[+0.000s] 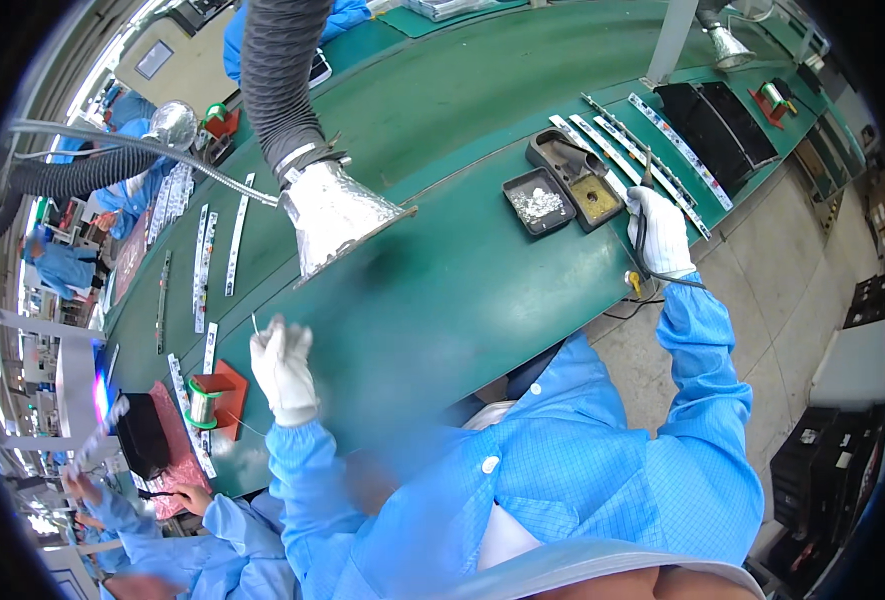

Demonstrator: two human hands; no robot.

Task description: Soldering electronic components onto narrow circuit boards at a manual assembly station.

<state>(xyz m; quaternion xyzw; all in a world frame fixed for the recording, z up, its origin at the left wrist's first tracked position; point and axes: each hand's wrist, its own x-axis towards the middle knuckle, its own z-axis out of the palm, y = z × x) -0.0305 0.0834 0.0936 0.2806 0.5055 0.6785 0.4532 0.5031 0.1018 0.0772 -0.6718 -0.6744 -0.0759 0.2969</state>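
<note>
My left hand (285, 372), in a white glove, is closed above the green bench with a thin strand of solder wire (255, 322) poking up past the fingers. A spool of solder wire (204, 402) on a red stand is just left of it, its wire trailing toward my sleeve. On the right, my white-gloved right hand (660, 235) is wrapped round a soldering iron (648, 174), its tip pointing away and its dark cord hanging over the wrist. Beside that hand lie a soldering iron holder (563, 155) with a yellowish tray and a black dish (540, 203) of whitish bits.
A silver fume extraction hood (338, 222) on a ribbed black hose hangs over the bench between my hands. Narrow strip circuit boards (681, 150) lie at the right, more (205, 268) at the left. A black panel (718, 135) lies far right. Co-workers in blue sit at the left.
</note>
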